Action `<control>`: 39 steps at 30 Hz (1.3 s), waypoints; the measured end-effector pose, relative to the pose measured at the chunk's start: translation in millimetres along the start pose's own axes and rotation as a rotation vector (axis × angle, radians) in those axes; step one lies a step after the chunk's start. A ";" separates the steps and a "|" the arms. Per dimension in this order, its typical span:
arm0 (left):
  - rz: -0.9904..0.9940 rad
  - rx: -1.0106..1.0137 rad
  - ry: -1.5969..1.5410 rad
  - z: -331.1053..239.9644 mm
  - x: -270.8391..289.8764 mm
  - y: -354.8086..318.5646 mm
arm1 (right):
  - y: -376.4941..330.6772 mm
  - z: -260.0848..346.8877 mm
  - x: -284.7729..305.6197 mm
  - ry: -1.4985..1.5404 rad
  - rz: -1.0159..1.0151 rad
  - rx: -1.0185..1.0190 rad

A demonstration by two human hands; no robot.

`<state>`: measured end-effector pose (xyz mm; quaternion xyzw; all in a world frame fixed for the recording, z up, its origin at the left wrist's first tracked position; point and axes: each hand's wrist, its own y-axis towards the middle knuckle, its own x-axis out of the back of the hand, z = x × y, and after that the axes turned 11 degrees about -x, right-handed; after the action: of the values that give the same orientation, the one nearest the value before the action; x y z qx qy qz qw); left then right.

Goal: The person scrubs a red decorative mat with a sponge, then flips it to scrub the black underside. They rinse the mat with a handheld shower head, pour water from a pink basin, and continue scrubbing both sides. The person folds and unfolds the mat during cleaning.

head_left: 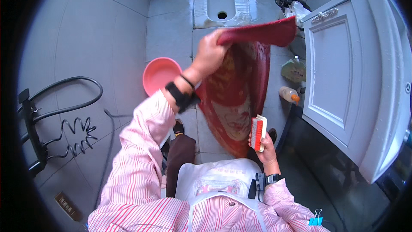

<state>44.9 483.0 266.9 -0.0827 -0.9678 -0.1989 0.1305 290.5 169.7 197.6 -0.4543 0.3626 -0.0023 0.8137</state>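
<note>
My left hand [210, 55] is closed on the upper edge of a red floor mat [227, 90], holding it up off the tiles. The mat hangs in a curve toward me, its lifted edge folded over to the right. Its surface looks wet and bears a brownish and pale pattern. Lower right, my right hand [268, 151] grips a scrub brush [258, 133] with a cream back and red and white bristles, which face left toward the mat. A small gap seems to lie between bristles and mat, but I cannot tell for certain.
A pink basin [162, 75] stands left of the mat. Beyond it, a squat toilet [221, 1] is set in the tiled floor. At right are a white cabinet [332, 60], an orange-capped bottle [289, 94] and a bagged bin [296, 8]. A coiled black hose [73, 139] hangs at left.
</note>
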 end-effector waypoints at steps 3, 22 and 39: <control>0.112 -0.099 0.134 -45.6 21.6 68.2 | -10.4 7.2 -4.0 -0.055 -0.011 0.028; 0.699 -0.673 0.209 -149.8 24.7 -8.0 | -52.5 26.4 26.3 -0.197 -0.211 0.087; 0.776 0.084 0.452 100.3 -119.7 -447.2 | 57.4 -38.4 115.7 -0.574 -0.438 -0.118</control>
<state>42.1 105.1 -18.7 -0.3887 -0.8195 -0.1088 0.4068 334.4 136.5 74.5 -0.5495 0.0129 -0.0281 0.8349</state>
